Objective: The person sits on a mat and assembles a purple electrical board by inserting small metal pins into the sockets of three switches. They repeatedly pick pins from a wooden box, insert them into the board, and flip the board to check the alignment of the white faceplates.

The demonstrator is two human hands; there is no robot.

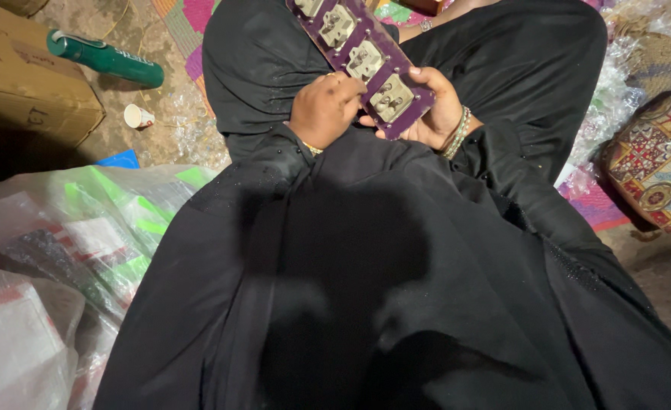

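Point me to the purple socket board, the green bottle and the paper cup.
Purple socket board (365, 62): head view, on its middle socket.
Green bottle (107, 58): head view, on the middle of its body.
Paper cup (138, 117): head view, on its side wall.

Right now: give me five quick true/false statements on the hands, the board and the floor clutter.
1. Both hands grip the purple board. True: left hand, right hand.
2. The board carries a row of pale socket modules. True.
3. The green bottle stands upright. False: it lies on its side on the floor.
4. The paper cup sits on the cardboard box. False: it lies on the floor beside the box.
5. The right wrist is bare. False: it wears bangles.
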